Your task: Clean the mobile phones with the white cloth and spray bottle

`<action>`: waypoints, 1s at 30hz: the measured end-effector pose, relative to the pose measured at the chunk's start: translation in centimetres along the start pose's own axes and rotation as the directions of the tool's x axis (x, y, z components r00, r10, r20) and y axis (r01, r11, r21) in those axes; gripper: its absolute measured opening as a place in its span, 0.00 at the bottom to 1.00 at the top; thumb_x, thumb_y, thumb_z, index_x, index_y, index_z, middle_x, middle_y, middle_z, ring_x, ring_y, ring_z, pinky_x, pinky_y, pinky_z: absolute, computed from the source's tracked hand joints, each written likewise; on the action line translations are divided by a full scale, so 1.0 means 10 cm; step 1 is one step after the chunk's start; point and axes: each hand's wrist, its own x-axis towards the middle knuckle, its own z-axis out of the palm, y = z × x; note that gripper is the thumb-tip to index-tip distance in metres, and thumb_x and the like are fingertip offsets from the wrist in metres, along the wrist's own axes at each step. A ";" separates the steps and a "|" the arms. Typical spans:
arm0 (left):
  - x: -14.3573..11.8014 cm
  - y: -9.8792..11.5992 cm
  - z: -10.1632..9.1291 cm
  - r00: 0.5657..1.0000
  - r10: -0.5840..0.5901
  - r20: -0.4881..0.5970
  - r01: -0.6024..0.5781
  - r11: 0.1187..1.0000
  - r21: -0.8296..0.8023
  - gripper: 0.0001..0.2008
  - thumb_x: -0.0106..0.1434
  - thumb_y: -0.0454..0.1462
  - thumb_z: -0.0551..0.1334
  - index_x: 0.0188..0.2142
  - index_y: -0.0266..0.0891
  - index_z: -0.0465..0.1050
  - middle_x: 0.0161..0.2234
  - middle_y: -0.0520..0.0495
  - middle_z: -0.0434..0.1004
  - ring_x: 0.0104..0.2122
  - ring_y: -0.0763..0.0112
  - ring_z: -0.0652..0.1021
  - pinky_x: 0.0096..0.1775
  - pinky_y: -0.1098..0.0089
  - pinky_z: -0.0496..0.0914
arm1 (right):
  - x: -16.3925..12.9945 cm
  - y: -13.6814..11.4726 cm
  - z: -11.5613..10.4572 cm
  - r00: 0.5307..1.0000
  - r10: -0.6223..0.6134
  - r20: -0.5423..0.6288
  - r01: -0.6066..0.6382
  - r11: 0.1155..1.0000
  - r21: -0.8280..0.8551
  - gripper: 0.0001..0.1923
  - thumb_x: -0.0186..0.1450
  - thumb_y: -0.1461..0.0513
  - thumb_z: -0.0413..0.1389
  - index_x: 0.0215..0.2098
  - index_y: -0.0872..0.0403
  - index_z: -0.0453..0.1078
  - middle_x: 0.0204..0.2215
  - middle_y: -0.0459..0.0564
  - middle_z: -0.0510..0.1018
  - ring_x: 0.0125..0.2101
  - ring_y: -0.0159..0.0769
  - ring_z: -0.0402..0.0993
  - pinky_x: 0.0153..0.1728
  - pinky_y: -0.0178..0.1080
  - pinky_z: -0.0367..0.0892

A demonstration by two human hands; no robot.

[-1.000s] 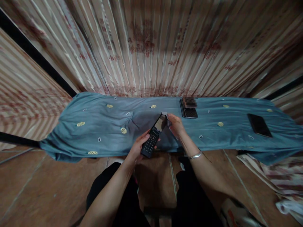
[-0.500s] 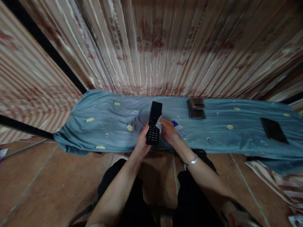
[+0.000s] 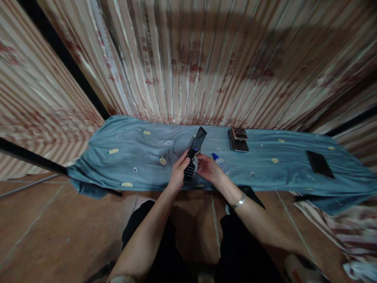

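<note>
An unfolded black flip phone is gripped by my left hand at its keypad half, thumb lying along the edge. My right hand pinches a small white cloth or tissue against the phone's right side near the hinge. Just right of that hand, a small clear bottle with a blue cap lies on the blue cloth cover.
A blue patterned cloth covers the long, narrow surface. A stack of phones lies toward the back, and a dark flat phone at the right. Striped curtains hang behind; black poles run at left.
The flip phone has turned and tilted to the right in my left hand. The white cloth has moved down from the screen half toward the hinge and keypad. My view has shifted slightly.
</note>
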 end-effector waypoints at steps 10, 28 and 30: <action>-0.02 0.04 0.03 0.995 -0.093 0.044 0.099 0.977 -0.191 0.23 0.53 0.39 0.71 0.49 0.34 0.78 0.40 0.45 0.84 0.40 0.66 0.81 0.43 0.70 0.72 | -0.10 -0.11 0.03 0.986 0.013 -0.168 -0.010 1.000 0.017 0.10 0.56 0.68 0.65 0.23 0.53 0.70 0.17 0.40 0.76 0.17 0.26 0.72 0.22 0.27 0.71; 0.03 0.13 0.18 0.952 -0.282 -0.122 0.198 0.867 -0.458 0.13 0.69 0.32 0.54 0.45 0.33 0.77 0.41 0.43 0.84 0.50 0.65 0.80 0.55 0.68 0.71 | -0.23 0.43 0.15 0.829 -0.518 0.209 0.382 0.254 -0.888 0.31 0.73 0.49 0.40 0.68 0.55 0.58 0.71 0.55 0.54 0.71 0.45 0.44 0.70 0.56 0.45; 0.02 0.11 0.19 0.952 -0.292 -0.090 0.225 0.869 -0.441 0.17 0.71 0.37 0.52 0.51 0.34 0.76 0.45 0.42 0.83 0.54 0.63 0.78 0.57 0.65 0.70 | -0.08 0.36 0.12 0.826 -0.508 0.244 0.387 0.198 -0.900 0.31 0.73 0.49 0.40 0.69 0.56 0.57 0.71 0.56 0.54 0.72 0.46 0.43 0.70 0.57 0.44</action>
